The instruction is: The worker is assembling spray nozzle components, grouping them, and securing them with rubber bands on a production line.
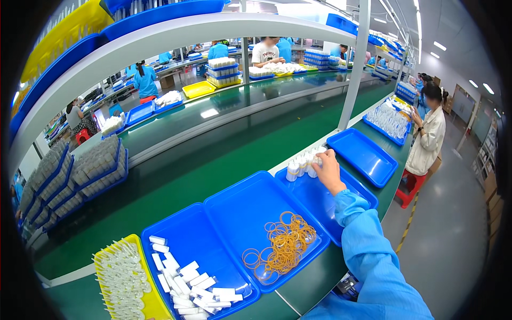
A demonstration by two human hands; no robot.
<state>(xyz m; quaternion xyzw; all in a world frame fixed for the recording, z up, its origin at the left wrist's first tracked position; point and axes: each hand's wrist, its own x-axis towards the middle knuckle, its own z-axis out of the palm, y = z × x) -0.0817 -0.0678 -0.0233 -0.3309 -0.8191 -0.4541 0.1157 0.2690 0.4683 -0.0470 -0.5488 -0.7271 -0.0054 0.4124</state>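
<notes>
My right hand (326, 169) reaches out in a blue sleeve to a cluster of small white bottles (300, 166) standing at the far corner of a blue tray (320, 200); the fingers rest on the rightmost bottles. My left hand is out of view. Closer to me, a blue tray (240, 208) holds a heap of tan rubber bands (282, 245). Left of it, another blue tray (186, 234) contains several loose white tubes (184, 280).
A yellow tray of clear plastic parts (125, 280) sits at the near left. An unfilled blue tray (362, 156) lies beyond the bottles. A green conveyor belt (213, 154) runs past the trays. A seated person in white (429, 136) works at the right; others work across the line.
</notes>
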